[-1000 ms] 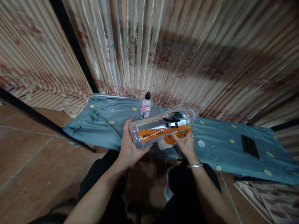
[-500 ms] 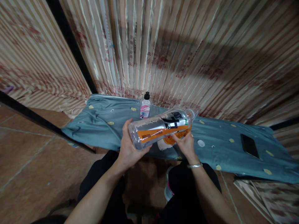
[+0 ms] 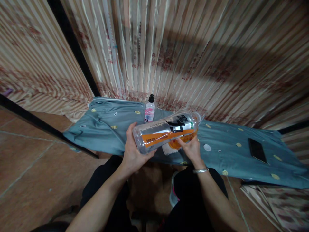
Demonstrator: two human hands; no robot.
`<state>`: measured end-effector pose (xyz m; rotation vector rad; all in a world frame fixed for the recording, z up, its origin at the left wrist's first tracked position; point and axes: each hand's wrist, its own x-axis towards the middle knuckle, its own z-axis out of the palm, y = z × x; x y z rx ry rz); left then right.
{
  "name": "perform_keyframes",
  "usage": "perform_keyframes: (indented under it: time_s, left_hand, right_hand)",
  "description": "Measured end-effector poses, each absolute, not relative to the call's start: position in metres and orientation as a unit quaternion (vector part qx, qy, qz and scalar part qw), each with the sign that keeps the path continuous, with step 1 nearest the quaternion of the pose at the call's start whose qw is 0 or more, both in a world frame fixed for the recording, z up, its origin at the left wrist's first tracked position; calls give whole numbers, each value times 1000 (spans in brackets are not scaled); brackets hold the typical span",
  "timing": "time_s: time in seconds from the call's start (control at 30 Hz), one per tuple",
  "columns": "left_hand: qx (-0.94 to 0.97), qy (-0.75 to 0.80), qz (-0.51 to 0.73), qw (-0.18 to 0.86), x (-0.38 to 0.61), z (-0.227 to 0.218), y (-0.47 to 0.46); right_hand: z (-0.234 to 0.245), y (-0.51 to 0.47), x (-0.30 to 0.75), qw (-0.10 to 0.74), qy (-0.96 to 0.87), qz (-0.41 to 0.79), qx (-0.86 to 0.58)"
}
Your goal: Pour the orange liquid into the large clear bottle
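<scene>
A large clear plastic bottle point(image 3: 164, 132) with a silver and orange label lies slanted in my two hands, its neck end up to the right. My left hand point(image 3: 136, 153) is wrapped round its base from below. My right hand point(image 3: 191, 149) grips its lower side near the neck end, the thumb pressed along it and the other fingers mostly hidden. Behind the bottle, by my right thumb, shows a translucent orange object point(image 3: 174, 144), largely covered. A white crumpled piece point(image 3: 169, 149), like tissue, sits beside it. A small bottle point(image 3: 149, 111) with a black cap and pink label stands just beyond.
A blue-grey cloth point(image 3: 108, 112) with yellow prints covers the low surface before me. On its right side lie a white disc point(image 3: 207, 148) and a black phone point(image 3: 257, 150). A striped curtain point(image 3: 193, 58) hangs behind, and a dark pole point(image 3: 74, 48) rises at left.
The bottle has rolled very slightly in my hands, its label turned a little. Both hands keep nearly the same place and grip.
</scene>
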<state>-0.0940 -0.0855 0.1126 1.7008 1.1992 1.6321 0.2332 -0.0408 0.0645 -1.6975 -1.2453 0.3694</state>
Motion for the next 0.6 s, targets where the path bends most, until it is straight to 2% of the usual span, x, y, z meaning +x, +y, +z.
perform_keyframes:
  time_s: [0.6]
  left_hand:
    - [618, 450, 596, 247, -92, 113, -85]
  right_hand:
    - [66, -42, 229, 484, -503, 159, -698]
